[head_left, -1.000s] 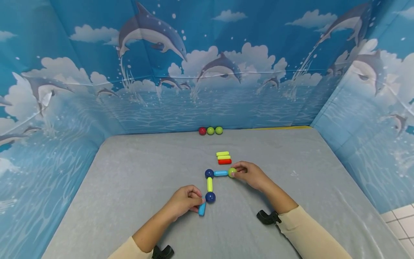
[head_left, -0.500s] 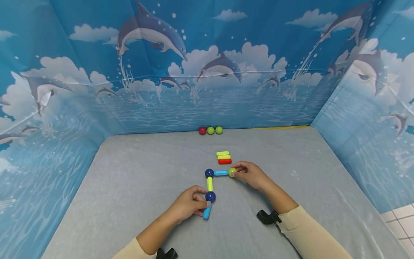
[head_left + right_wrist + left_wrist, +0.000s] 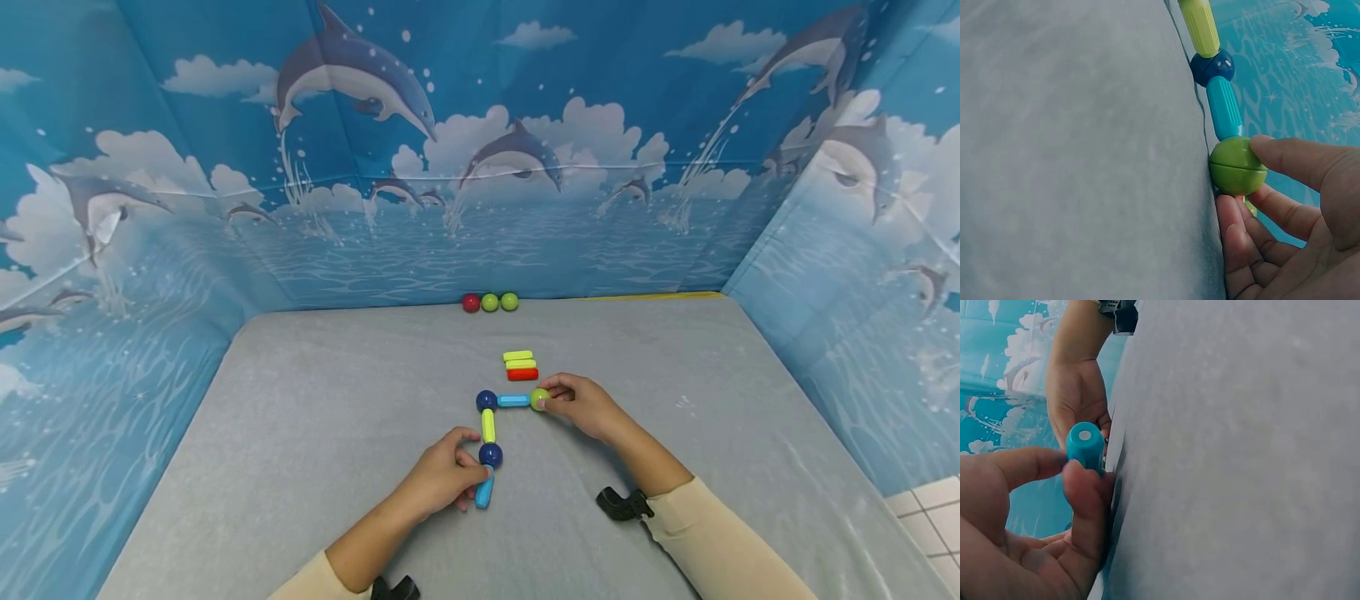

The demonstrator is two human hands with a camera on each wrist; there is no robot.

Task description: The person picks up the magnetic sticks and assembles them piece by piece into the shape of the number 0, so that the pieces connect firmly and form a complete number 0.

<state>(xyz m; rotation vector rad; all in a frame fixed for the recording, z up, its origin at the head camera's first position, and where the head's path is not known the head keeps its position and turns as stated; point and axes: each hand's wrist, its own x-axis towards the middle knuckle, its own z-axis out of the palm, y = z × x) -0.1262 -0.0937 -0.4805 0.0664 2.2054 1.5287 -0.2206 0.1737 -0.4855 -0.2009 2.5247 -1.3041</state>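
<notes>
A chain of toy building rods and balls lies on the grey cloth. My right hand pinches the green ball at its far right end. A blue rod links that ball to a dark blue ball, from which a yellow-green rod runs down to a second dark blue ball. Below this one sits another blue rod, its top end at the ball. My left hand holds this lower rod between thumb and finger; its round end faces the left wrist camera.
Behind the chain lie two yellow-green rods and a red rod, side by side. A red ball and two green balls stand at the table's back edge. A dolphin-print curtain hangs behind and at both sides.
My left hand has moved right with the lower blue rod, bringing its top end from beside the lower dark blue ball to beneath it. The right hand stays on the green ball.
</notes>
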